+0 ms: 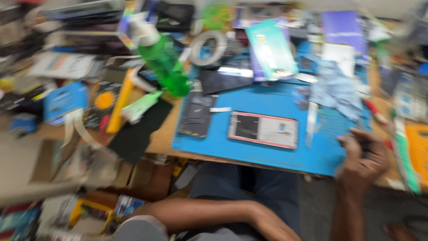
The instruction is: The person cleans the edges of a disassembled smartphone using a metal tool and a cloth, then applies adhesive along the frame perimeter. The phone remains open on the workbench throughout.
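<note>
The whole view is motion-blurred. My right hand (363, 156) is at the front right corner of a blue work mat (267, 100), its fingers curled around a small dark object that is too blurred to name. My left hand (272, 225) lies low over my lap by my dark trousers, its fingers cut off by the frame's bottom edge. An opened phone with a pink rim (263, 129) lies flat in the middle of the mat, left of my right hand. A dark phone panel (196, 115) lies on the mat's left edge.
A green bottle (166, 67), a white tape roll (208, 47), a teal packet (272, 49) and crumpled blue cloth (336, 89) crowd the back of the mat. A yellow strip (118, 107) and boxes clutter the left. A slim white tool (311, 122) lies right of the phone.
</note>
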